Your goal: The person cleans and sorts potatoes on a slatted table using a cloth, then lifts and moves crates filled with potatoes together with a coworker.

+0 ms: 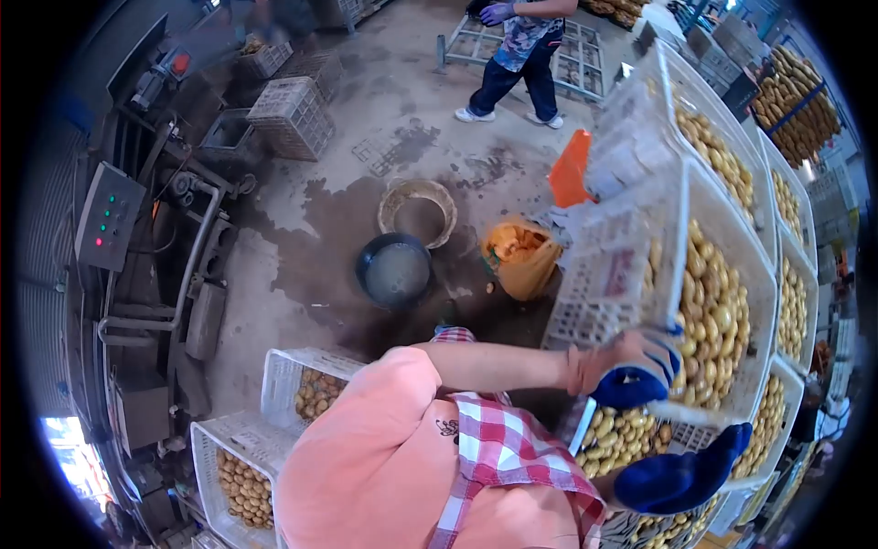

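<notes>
My left hand [636,371], in a glove with a blue palm, reaches across to the right. Its fingers curl at the lower corner of a white plastic crate [608,284] that is tipped on its side, its mouth showing potatoes [713,320]. Below it, my right hand [686,471] in a blue glove is stretched out flat, fingers pointing right, over more potatoes [622,435] in a lower crate. Nothing shows in the right hand.
Stacked white crates of potatoes [786,302] line the right side. A dark bucket [393,270], a pale tub [418,210] and an orange bag [523,261] stand on the wet floor. Potato crates [233,476] sit lower left, beside machinery [110,215]. A person [526,59] stands ahead.
</notes>
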Demonstrator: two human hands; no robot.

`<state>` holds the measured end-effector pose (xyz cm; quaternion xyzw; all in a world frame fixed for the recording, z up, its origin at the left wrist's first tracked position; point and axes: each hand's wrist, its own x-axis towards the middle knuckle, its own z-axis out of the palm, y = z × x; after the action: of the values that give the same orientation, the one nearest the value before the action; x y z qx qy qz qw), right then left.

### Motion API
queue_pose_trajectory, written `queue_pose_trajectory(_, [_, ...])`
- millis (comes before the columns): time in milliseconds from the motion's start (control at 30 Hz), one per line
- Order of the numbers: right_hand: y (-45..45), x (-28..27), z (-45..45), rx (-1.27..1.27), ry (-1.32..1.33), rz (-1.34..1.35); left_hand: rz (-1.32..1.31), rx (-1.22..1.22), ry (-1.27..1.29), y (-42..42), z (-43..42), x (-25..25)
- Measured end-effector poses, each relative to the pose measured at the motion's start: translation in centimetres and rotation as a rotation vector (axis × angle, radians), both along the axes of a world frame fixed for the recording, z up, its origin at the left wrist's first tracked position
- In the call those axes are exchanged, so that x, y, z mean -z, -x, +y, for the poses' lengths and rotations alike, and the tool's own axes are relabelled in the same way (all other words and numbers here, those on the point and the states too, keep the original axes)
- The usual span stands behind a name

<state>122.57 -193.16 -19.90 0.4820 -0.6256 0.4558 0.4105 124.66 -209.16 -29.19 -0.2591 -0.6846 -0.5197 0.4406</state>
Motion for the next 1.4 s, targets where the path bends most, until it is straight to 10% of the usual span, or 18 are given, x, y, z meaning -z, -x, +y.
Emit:
queue_pose_trajectory(167, [-5.5,-1.4,-17.6,-0.682,-0.015,-0.235,-0.329,-0.159,-0.541,-6.4,-11.2,0.2])
queue_pose_trajectory(467, [-3.4,-1.0,-42.4,-0.807,0.047,-0.767,-0.817,-0.853,-0.858,-24.7,-24.6,8.3])
queue_pose_trajectory(600, [-3.5,1.6,-50.5,-1.010,-0.009,-0.890,-0.740,-1.373,-1.007,-35.9,-22.9,17.5])
queue_pose_trajectory(633, [-3.9,1.8,-52.4,-1.013,-0.108,-0.837,-0.258,-1.172,-1.495,-39.1,-21.4,21.1])
queue_pose_trajectory(700, [-4.2,2.3,-56.1,-1.016,-0.265,-0.819,-0.639,-1.677,-1.194,-41.4,-19.6,18.3])
queue_pose_trajectory(1233, [16.8,19.5,-105.9,-1.010,-0.694,-0.944,-0.787,-1.554,-1.435,-28.1,-60.0,16.2])
queue_pose_trajectory(1333, [20.0,19.2,-113.1,-1.160,-0.715,-1.387,-0.425,-1.639,-2.079,-29.6,-53.9,32.0])
queue_pose_trajectory(1400, [20.4,19.2,-116.4,-1.130,-0.747,-1.421,-1.132,-1.719,-1.782,-24.9,-53.7,26.6])
